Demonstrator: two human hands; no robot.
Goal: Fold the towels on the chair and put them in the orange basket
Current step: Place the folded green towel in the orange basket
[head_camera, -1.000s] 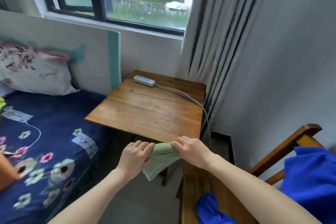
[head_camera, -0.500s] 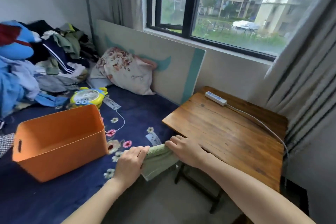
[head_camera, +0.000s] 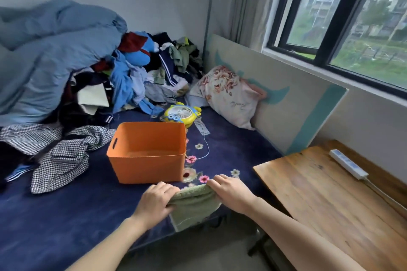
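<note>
A folded pale green towel (head_camera: 193,205) hangs between my two hands over the front edge of the bed. My left hand (head_camera: 155,201) grips its left end and my right hand (head_camera: 231,193) grips its right end, fingers curled over the fold. The orange basket (head_camera: 130,168) stands on the dark blue floral bedspread just beyond my hands, slightly to the left, and looks to hold nothing. The chair is out of view.
A wooden side table (head_camera: 330,200) with a white power strip (head_camera: 349,164) stands at the right. On the bed lie a checked cloth (head_camera: 59,152), a heap of clothes (head_camera: 136,77), a blue duvet (head_camera: 44,55), a yellow toy fan (head_camera: 181,114) and a floral pillow (head_camera: 226,94).
My view has swung left from the chair and table to the bed. Both hands have carried the green towel along, and it now hangs close in front of the orange basket.
</note>
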